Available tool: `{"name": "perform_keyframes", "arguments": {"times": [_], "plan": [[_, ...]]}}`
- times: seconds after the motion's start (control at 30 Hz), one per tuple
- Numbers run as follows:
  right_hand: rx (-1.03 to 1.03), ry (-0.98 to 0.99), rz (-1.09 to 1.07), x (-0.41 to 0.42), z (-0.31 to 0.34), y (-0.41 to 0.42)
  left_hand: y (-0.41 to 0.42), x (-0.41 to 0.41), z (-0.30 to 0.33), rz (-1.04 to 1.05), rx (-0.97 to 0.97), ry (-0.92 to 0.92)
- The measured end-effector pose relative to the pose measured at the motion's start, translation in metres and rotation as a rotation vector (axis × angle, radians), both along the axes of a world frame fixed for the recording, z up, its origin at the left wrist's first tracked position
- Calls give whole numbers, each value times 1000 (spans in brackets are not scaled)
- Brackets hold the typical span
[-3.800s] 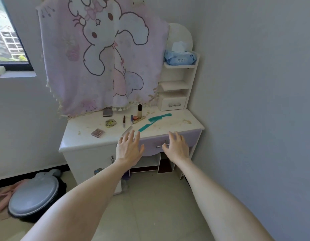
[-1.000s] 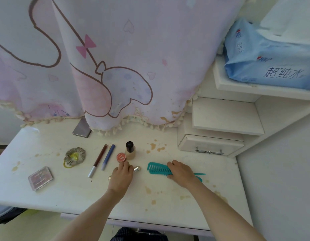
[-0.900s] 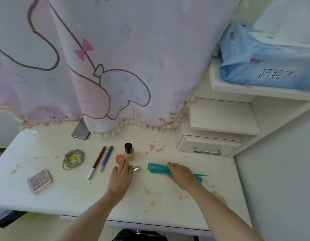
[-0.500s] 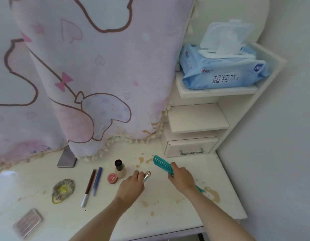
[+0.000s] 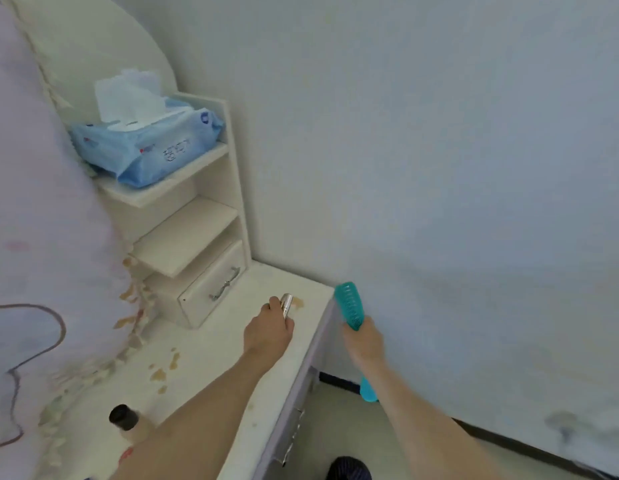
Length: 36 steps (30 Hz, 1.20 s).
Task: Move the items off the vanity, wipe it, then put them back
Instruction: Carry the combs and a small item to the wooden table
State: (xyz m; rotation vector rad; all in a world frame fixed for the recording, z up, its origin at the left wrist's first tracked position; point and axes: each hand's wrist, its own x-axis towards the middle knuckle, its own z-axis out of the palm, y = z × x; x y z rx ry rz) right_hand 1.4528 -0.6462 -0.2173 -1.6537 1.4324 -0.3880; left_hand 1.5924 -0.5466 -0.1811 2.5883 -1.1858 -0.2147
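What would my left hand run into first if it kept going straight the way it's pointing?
Probably the brown stain just past the silver tube that the left hand holds, then the wall, though depth is unclear.

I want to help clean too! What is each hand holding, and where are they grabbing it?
The right hand grips the teal comb around its middle, teeth end up. The left hand holds a small silver tube by its lower end.

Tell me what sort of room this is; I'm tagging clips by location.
Probably a bedroom corner with a dressing table: a stained white vanity top with small side shelves and a drawer, a blue pack of wet wipes, a dark-capped cosmetic bottle, and a teal plastic comb in the right hand.
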Motion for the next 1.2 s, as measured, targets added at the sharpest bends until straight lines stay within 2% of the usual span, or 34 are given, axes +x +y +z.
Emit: {"name": "perform_keyframes", "arguments": {"times": [0.17, 0.33, 0.47, 0.67, 0.8, 0.93, 1.2], "plan": [[-120, -59, -438, -125, 52, -17, -73, -105, 47, -280, -106, 92], [-235, -121, -792, -279, 105, -9, -120, -260, 88, -594, -196, 183], [-293, -99, -1075, -411, 132, 24, -119, -399, 111, -858, -216, 231], [-341, -58, -1403, -567, 156, 87, -91, -574, 133, -1140, -225, 291], [-322, -53, -1557, -643, 149, 118, -71, -660, 132, -1308, -214, 345], [-293, -51, -1655, -699, 138, 120, -75, -725, 124, -1385, -191, 303], [-280, -41, -1753, -803, 124, 54, -154, -841, 111, -1502, -199, 273]]}}
